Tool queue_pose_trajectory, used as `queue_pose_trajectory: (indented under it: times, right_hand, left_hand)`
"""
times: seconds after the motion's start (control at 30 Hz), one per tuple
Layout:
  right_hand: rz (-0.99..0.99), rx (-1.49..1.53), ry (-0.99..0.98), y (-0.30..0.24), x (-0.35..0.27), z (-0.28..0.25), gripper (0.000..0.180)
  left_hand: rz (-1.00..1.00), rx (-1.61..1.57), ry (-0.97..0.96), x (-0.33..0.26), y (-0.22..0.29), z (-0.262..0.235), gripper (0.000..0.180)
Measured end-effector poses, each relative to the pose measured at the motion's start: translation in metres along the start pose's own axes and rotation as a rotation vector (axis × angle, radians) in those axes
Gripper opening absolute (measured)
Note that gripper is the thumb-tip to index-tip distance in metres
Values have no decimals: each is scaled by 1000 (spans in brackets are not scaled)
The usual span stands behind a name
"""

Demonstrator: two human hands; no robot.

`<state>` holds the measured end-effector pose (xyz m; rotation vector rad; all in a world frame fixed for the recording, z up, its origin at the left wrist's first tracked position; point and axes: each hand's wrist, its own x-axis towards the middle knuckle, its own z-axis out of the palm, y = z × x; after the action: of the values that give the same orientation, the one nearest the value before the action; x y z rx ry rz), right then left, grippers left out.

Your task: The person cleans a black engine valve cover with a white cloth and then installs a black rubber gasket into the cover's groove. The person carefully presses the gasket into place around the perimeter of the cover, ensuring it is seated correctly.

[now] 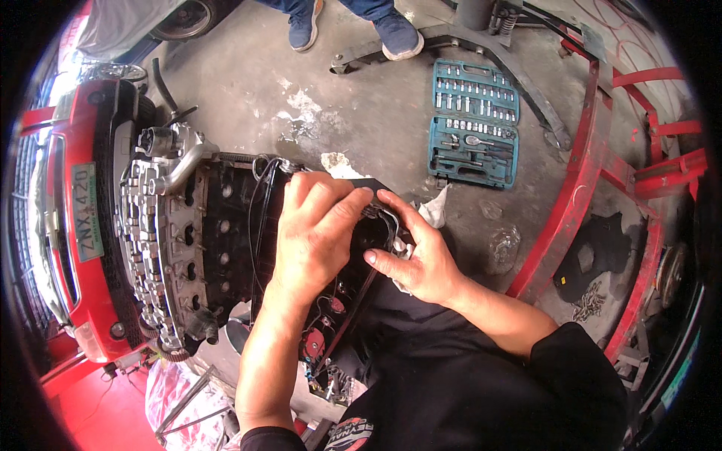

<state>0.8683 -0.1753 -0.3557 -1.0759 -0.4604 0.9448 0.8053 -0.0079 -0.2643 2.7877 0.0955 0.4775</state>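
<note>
With left hand (316, 225) curled, right hand (427, 263) thumb-parted and nearer bent metal piece (394, 222), right of cylinder head (144, 233): cannot tell either grasp.

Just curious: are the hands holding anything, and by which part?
A bent metal piece shows between the left hand and right hand; whether either grips it cannot be told.

Before you, the engine (165, 233) shows bare metal, greyish and ridged; its bent pipe (189, 164) is also of metal, but smoother, with soft shine; your black shirt (481, 383) is matt cloth; the tool case (481, 179) looks like matt plastic, its sockets (466, 103) like glossy metal; the red frame (579, 184) is painted metal, scuffed; the floor (248, 98) seems stained concrete, rough in patches.
</note>
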Motion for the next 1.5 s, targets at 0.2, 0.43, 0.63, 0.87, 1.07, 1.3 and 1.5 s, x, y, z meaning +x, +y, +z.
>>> queue_pose_trajectory:
  times: [0.2,0.43,0.63,0.87,1.07,1.3,1.5]
  right_hand:
    - [-41,-10,3,0,3,1,83]
    - [-89,-25,27,-2,3,6,78]
    - [-31,-69,63,-11,2,5,66]
    - [-61,-110,70,-8,4,6,63]
    - [-11,-55,87,-6,2,5,63]
    - [-476,-488,237,-34,5,4,58]
    - [-541,-734,-87,-66,-7,55,54]
  left_hand:
    - [51,-4,-59,6,3,-6,45]
    - [15,-4,-87,10,1,-17,39]
    - [-2,-7,-108,11,0,-15,37]
    - [-91,-77,-66,11,-2,-16,36]
    - [-6,-3,-127,14,0,-15,35]
    - [-445,-667,36,-7,-23,-21,22]
    - [-589,-1432,454,-44,-37,-5,32]
